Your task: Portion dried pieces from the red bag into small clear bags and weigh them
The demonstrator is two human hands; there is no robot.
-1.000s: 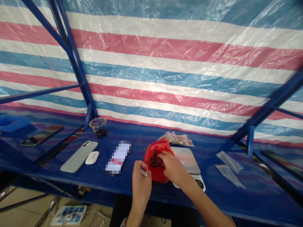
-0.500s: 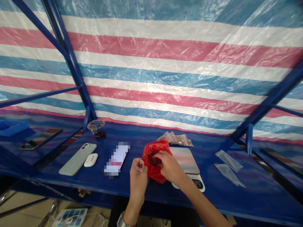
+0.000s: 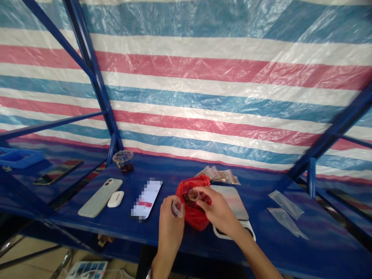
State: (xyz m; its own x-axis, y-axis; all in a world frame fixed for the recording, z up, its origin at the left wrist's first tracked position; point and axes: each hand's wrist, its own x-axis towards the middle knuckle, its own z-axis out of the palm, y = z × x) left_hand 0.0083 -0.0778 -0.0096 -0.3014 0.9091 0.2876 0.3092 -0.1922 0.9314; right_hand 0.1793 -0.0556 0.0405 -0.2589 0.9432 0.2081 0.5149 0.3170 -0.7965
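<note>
My left hand is closed around a small clear plastic bag, whose mouth gapes open at the top. In my right hand is a small clear cup with brown stuff in it. The cup is over the open mouth of a red plastic bag, which holds more dark brown loose material. Behind and right of the red bag, a kitchen scale is partly covered by my right hand and forearm. Several filled small zip bags lie behind the scale.
Two flat clear bags lie at the right of the blue table. Leftward are a lit phone, a white earphone case, a pale phone and a lidded cup of dark liquid. Blue metal posts flank a striped sheet.
My right hand has lifted the small cup up out of the red bag's contents, so its rim now shows. The small bag in my left hand has its mouth wider. The view has shifted slightly.
</note>
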